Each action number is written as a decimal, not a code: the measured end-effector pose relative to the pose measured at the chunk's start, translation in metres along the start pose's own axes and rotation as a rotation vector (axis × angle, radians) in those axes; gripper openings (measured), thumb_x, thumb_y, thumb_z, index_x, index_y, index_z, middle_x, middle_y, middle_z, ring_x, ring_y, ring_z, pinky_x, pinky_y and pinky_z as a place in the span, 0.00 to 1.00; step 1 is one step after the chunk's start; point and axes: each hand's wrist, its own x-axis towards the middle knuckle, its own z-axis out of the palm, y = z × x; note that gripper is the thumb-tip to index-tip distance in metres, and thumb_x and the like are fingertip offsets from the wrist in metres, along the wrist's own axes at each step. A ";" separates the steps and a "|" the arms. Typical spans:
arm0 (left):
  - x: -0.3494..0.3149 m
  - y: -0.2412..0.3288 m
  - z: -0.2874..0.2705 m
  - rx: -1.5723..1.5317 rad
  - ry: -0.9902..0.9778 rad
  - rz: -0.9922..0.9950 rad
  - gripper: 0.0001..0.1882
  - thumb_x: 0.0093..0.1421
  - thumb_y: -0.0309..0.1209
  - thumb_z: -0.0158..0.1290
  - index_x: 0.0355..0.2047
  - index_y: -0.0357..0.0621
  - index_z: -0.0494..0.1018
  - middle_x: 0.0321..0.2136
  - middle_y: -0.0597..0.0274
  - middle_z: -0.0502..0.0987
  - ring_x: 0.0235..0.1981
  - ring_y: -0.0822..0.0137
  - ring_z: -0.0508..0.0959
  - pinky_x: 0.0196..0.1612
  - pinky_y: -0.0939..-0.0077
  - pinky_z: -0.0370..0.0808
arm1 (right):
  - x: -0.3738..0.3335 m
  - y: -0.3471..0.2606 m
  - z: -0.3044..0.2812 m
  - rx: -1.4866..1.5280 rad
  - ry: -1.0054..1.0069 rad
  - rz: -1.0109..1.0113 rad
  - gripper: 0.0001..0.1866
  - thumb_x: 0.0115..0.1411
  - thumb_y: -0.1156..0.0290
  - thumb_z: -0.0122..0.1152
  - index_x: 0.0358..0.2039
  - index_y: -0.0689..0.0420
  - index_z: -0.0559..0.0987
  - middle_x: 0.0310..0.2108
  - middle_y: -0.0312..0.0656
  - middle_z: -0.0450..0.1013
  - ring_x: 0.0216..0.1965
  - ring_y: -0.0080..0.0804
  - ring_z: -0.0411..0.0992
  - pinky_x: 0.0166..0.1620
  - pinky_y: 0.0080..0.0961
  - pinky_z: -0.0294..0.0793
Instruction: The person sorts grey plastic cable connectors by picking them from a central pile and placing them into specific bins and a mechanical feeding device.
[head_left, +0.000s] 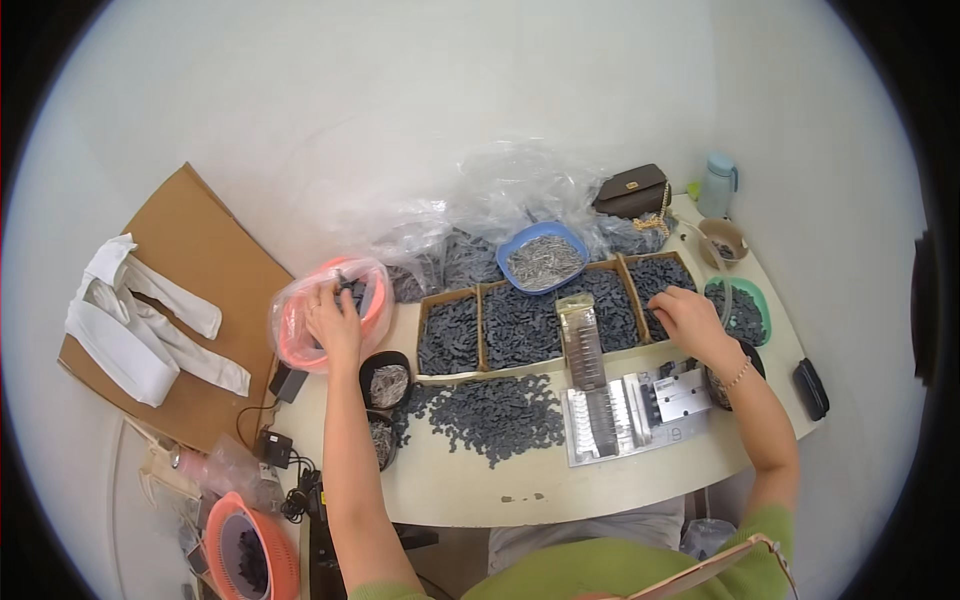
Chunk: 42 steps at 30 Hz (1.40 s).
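Observation:
My left hand (334, 322) reaches into an orange basket (296, 347) lined with a clear plastic bag; its fingers are spread beside small dark grey parts. My right hand (688, 320) hovers over the rightmost section of a cardboard tray (450, 376) filled with similar dark parts. Its fingertips are pinched together, and what they hold, if anything, is too small to make out. Just left of that hand is a metal fixture (640, 412) with a clear-topped strip (583, 345) leaning from it onto the tray.
Loose dark parts (500, 412) lie heaped before the tray. A blue bowl (543, 228) of metal pins sits behind; black bowls (388, 361) stand left. At right are a green tray (765, 318), a black case (811, 390) and a bottle (716, 187). Cables (300, 490) hang at left.

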 end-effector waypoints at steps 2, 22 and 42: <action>0.002 0.001 0.004 0.125 0.040 0.147 0.13 0.56 0.28 0.54 0.41 0.37 0.74 0.35 0.48 0.76 0.40 0.51 0.75 0.44 0.59 0.70 | -0.004 -0.013 -0.006 0.070 0.016 -0.012 0.05 0.54 0.75 0.59 0.32 0.55 0.78 0.28 0.42 0.72 0.33 0.43 0.73 0.36 0.36 0.73; -0.068 0.127 -0.041 -0.952 -0.938 -0.337 0.09 0.54 0.20 0.55 0.36 0.41 0.76 0.28 0.61 0.76 0.31 0.68 0.75 0.36 0.72 0.73 | -0.051 -0.067 0.012 0.485 -0.069 -0.076 0.09 0.55 0.76 0.57 0.38 0.58 0.79 0.31 0.43 0.73 0.33 0.43 0.73 0.36 0.33 0.74; -0.167 0.212 -0.162 -0.755 -0.669 0.903 0.18 0.49 0.25 0.51 0.41 0.28 0.72 0.46 0.45 0.74 0.44 0.52 0.76 0.43 0.68 0.77 | -0.068 -0.083 0.043 0.575 -0.255 -0.254 0.10 0.53 0.77 0.58 0.38 0.57 0.78 0.31 0.42 0.71 0.33 0.40 0.73 0.35 0.33 0.75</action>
